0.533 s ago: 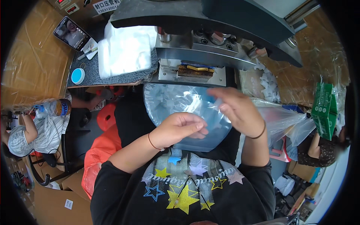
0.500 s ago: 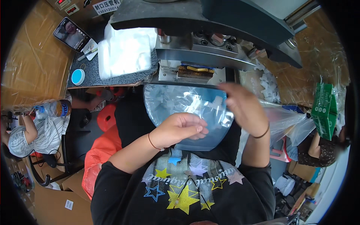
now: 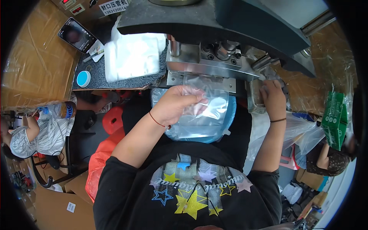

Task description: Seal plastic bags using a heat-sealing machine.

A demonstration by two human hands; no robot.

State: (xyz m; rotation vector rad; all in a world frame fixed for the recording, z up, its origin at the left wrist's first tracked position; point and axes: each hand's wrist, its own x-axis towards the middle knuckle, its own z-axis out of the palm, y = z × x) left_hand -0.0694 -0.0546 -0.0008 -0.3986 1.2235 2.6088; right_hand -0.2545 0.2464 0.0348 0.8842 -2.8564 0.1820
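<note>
A tape-wrapped cardboard box (image 3: 36, 57) walls in the left of the workplace, with a co-worker's patterned garment (image 3: 38, 136) below it. Next comes a bench topped by a grey mat (image 3: 97, 71), bearing a phone (image 3: 76, 35), a round tub with a blue lid (image 3: 83, 79) and a stack of clear film pieces (image 3: 132, 59). A dark metal press (image 3: 165, 19) spans the top centre, and at far right stands a green box (image 3: 334, 119). The clear pouch (image 3: 214, 111) is in the middle, over a blue basin (image 3: 232, 109) (its clear film makes the exact outline hard to follow). The pouch's long axis runs roughly from the press toward the person's torso, its narrower end pointing at the press plate and its broad end nearest the body. The left hand (image 3: 174, 105) reaches in from the lower left, thumb and fingers pinched narrowly on the pouch's left side. The right hand (image 3: 275, 101) extends forward, fingers bent beside a pale container (image 3: 255, 96); whether they hold anything I cannot tell.
</note>
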